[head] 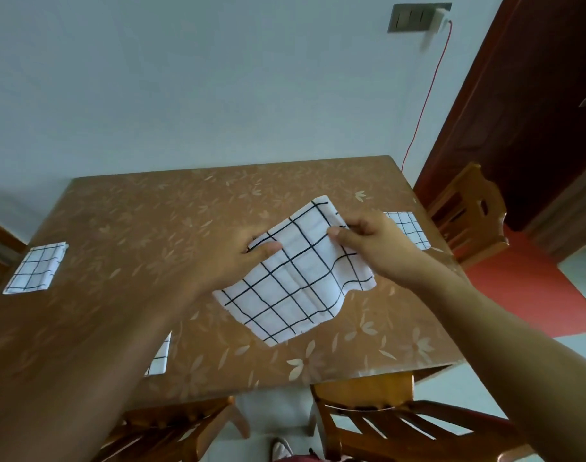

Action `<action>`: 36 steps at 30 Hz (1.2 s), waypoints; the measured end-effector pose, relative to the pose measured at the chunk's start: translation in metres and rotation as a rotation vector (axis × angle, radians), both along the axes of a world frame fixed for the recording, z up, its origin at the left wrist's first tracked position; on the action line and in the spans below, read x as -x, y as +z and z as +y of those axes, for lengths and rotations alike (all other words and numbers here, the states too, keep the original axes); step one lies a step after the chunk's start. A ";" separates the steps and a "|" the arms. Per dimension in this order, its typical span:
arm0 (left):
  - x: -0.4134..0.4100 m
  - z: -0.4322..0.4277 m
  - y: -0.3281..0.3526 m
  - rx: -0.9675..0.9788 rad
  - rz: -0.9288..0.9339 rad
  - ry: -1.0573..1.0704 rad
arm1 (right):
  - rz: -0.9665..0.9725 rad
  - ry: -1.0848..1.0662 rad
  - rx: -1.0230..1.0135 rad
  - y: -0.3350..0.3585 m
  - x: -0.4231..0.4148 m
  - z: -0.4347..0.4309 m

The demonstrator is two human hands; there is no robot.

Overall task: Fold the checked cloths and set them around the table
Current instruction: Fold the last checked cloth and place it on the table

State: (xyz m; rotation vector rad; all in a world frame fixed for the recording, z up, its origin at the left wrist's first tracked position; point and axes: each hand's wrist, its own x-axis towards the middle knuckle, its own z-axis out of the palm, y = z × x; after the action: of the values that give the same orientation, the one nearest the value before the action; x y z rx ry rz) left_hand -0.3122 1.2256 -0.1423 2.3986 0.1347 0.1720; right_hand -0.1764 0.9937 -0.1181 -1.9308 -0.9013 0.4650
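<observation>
Head view: held cloth (295, 278) lifted between both hands over the middle of the tabletop (135, 211), a little toward the right edge.
Look: white with a thin black grid; soft lengthwise crease down the middle; right border wavy and loose.
Long axis: slanted, from the near left end up toward the far right corner of the tabletop; near end drooping, contact with the tabletop impossible to tell.
Left hand (231, 258): at the cloth's left border, grip pinching it, thumb on top, fingers underneath.
Right hand (371, 241): at the far right end, grip pinching the border between thumb and fingertips.
Left-edge cloth (35, 268): folded, flat by the left edge.
Right-edge cloth (406, 228): folded, by the right edge, partly behind the right hand.
Near-edge cloth (160, 360): by the near edge, mostly hidden by the left forearm.
Surface: brown with pale flowers, far edge against a pale wall.
Seats: wooden right chair (468, 211) past the right edge; near right chair (401, 425) and near left chair (171, 425) at the near edge.
Beyond: dark red door (534, 111) at far right; switch plate (411, 18) on the wall; thin red cable (428, 95) hanging toward the far right corner.
</observation>
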 end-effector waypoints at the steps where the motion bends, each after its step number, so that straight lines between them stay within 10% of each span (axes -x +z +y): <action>1: 0.003 0.002 -0.004 -0.020 0.004 0.001 | 0.014 -0.019 0.006 -0.002 -0.007 -0.006; 10: 0.023 0.009 -0.036 0.103 -0.004 0.167 | 0.248 -0.051 -0.001 -0.023 -0.025 -0.008; 18: 0.041 0.025 -0.058 1.317 -0.009 0.303 | 0.697 -0.253 -0.254 -0.043 0.003 0.007; 36: 0.040 0.041 -0.070 0.607 -0.013 0.401 | 0.820 -0.440 -0.245 -0.097 0.034 0.020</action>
State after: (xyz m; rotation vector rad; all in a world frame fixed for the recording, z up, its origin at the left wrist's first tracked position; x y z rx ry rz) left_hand -0.3526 1.2670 -0.2123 1.7440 0.5770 0.2860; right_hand -0.2099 1.0132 -0.2149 -1.4432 0.0027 0.7530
